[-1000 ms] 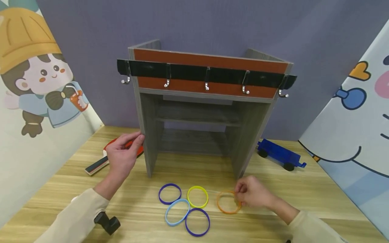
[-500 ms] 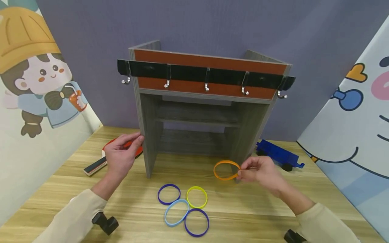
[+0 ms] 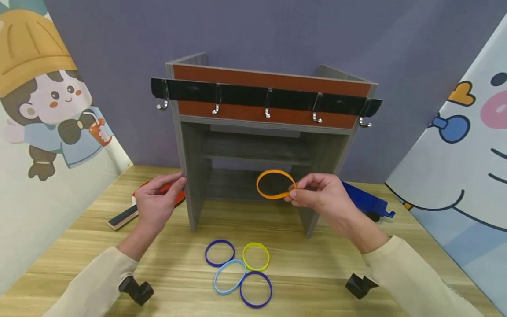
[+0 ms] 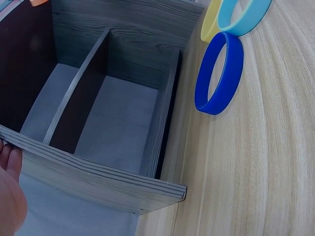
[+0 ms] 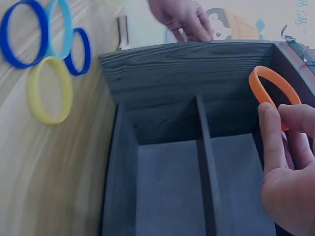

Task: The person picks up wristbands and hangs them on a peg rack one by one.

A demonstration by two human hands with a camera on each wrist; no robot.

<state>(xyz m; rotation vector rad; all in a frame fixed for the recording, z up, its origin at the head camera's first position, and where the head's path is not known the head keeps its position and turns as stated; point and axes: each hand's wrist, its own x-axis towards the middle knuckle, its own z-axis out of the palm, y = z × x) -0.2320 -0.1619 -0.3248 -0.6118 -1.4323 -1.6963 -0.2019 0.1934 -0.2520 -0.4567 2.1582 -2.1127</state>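
My right hand [image 3: 326,196] pinches an orange silicone wristband [image 3: 275,196] between thumb and fingers. It holds the band up in front of the open shelves of a small grey wooden rack [image 3: 195,176], below the hooks. In the right wrist view the orange wristband [image 5: 254,86] stands out past the fingertips. My left hand [image 3: 155,203] holds the front edge of the rack's left side panel, thumb against it. Along the rack's front runs a black hook rail [image 3: 293,97] with several silver hooks, all bare.
On the table before the rack lie two dark blue wristbands [image 3: 256,306], a light blue wristband [image 3: 225,293] and a yellow wristband [image 3: 256,269]. A table tennis bat [image 3: 124,216] lies left of the rack, a blue toy wagon [image 3: 366,201] right of it.
My right hand has lifted the orange wristband off the table and carried it up and to the left, before the shelves. My left hand stays at the side panel.
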